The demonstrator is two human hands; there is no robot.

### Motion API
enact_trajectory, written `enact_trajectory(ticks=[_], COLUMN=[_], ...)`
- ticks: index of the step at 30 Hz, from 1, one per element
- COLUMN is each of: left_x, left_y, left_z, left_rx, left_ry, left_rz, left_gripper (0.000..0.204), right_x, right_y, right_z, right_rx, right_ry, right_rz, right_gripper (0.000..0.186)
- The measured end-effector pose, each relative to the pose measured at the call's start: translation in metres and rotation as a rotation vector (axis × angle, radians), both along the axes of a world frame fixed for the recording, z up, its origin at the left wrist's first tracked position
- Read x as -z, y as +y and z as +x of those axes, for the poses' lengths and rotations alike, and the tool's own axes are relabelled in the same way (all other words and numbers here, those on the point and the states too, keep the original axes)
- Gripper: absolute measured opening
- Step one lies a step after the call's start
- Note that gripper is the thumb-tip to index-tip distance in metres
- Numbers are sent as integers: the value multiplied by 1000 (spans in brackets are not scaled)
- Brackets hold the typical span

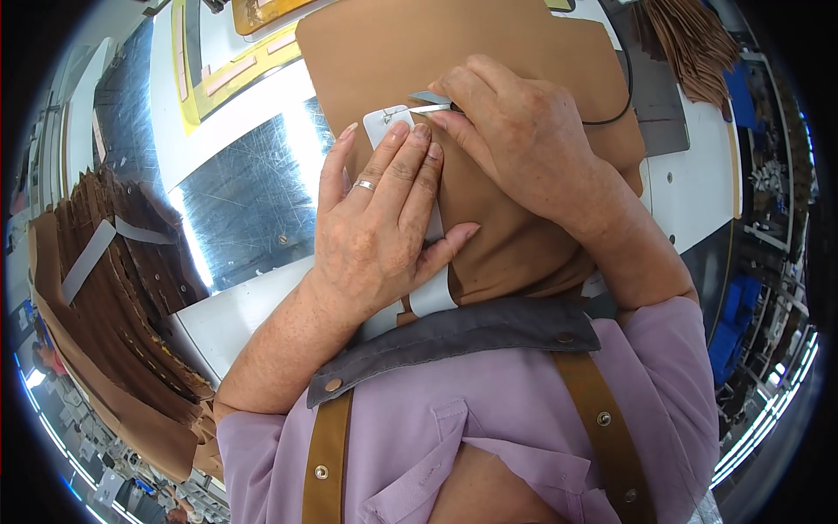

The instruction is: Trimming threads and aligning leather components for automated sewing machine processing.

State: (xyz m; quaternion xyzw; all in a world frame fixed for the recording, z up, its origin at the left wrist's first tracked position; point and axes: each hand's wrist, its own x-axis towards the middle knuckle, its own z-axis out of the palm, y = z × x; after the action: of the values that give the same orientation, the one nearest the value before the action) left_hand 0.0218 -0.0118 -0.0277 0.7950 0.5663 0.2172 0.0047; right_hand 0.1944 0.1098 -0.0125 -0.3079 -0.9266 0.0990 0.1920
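A large brown leather-like panel point(367, 52) lies on the worktable in front of me. On it rests a white strip point(376, 131) with rounded corners and a small dark mark or hole near its far end. My left hand point(375, 210) lies flat over the strip, fingers stretched out and pressing it to the panel. In my right hand point(519, 131), thumb and fingers pinch a slim pointed tool point(429, 109) whose pale tip reaches the strip's far end. Beside that tip a flat bluish blade-like piece point(425, 97) shows; whether it belongs to the same tool I cannot tell.
A scratched metal plate point(253, 192) is at left, with a yellow frame-shaped template point(227, 83) beyond it. Stacked brown pieces point(131, 288) hang at the left edge; more brown pieces point(690, 48) lie far right. A black cord point(627, 87) runs past my right hand.
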Motion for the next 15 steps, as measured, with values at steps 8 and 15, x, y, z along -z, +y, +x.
enact_trajectory(ticks=[8, 15], left_x=[-2, 0], left_y=[-1, -1], left_z=[1, 2], left_rx=[5, 4], left_ry=[-10, 1], left_rz=[0, 12], left_gripper=[74, 71], right_x=[4, 8], right_y=[-4, 4], right_z=[-4, -1], right_rx=[8, 24], right_ry=[-23, 63], right_rz=[101, 73], right_gripper=[21, 16])
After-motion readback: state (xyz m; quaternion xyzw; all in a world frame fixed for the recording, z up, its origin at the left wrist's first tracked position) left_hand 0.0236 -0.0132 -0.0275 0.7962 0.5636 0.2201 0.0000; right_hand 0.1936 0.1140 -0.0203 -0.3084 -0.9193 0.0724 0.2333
